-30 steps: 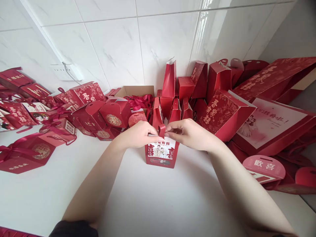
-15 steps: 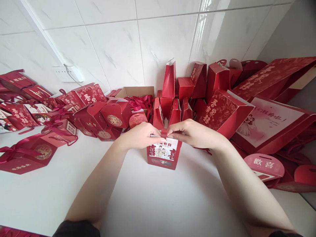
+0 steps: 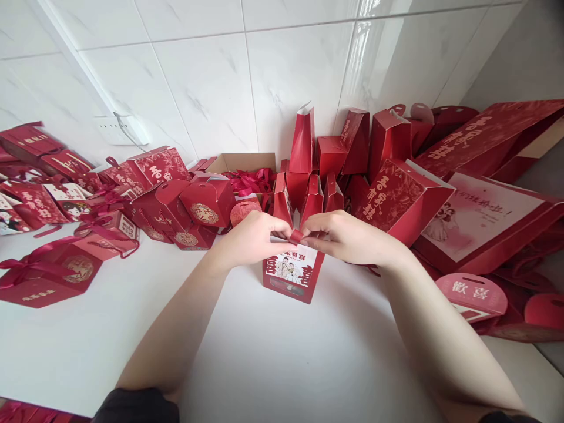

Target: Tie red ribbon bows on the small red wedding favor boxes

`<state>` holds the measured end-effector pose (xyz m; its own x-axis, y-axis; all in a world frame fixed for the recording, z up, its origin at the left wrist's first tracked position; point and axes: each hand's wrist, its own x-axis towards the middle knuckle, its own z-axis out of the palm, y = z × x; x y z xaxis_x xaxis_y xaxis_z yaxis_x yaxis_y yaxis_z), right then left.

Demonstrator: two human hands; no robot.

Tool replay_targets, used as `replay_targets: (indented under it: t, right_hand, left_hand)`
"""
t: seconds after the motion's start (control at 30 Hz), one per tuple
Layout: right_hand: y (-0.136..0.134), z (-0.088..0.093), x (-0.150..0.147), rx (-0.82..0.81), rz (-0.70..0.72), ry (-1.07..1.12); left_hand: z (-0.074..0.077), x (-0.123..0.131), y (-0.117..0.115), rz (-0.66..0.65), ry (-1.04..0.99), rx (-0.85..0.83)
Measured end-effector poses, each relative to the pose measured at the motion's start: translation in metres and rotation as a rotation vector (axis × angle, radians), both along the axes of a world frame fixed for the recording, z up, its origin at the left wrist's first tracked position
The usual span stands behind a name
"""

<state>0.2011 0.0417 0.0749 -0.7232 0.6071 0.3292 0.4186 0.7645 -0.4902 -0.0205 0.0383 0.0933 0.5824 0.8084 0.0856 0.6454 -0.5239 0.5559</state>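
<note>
A small red gift box (image 3: pixel 291 276) stands upright on the white table, its white front printed with a couple and red characters. At its top edge, a short red ribbon (image 3: pixel 295 237) passes between my two hands. My left hand (image 3: pixel 258 238) pinches the ribbon from the left, thumb toward the box. From the right, my right hand (image 3: pixel 339 235) pinches the same ribbon with thumb and forefinger. The fingers hide much of the box's top, and I cannot tell whether the ribbon is knotted.
Behind my hands, an open cardboard box (image 3: pixel 242 161) holds dark red ribbons. Red gift boxes crowd the right, among them one with a pink rounded top (image 3: pixel 473 294). A ribbon-tied red box (image 3: pixel 48 276) sits at the left on the white table (image 3: pixel 264 364).
The red ribbon between my fingertips has gone from a nearly upright strip to a slanted, folded piece. Both hands stay at the box's top, which has barely shifted.
</note>
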Motion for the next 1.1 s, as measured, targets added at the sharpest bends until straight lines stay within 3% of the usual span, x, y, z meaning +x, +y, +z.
replay_targets:
  t: [0.17,0.47,0.7,0.87,1.1]
  right_hand:
    - [-0.003,0.005,0.003,-0.096,-0.011,-0.009]
    - [-0.009,0.011,0.003,-0.304,-0.088,0.168]
    - [-0.003,0.003,0.002,-0.225,-0.134,0.104]
    - [0.005,-0.005,0.0,-0.153,-0.206,0.05]
    - [0.005,-0.007,-0.002,-0.114,-0.175,0.051]
  left_hand:
    - [-0.005,-0.001,0.005,-0.037,-0.002,-0.039]
    - [-0.015,0.001,0.012,-0.034,-0.168,-0.207]
    - [-0.029,0.003,0.022,0.049,-0.279,-0.152]
    - [-0.023,-0.002,0.02,0.025,-0.231,-0.1]
    - [-0.014,0.002,0.008,0.067,-0.125,0.016]
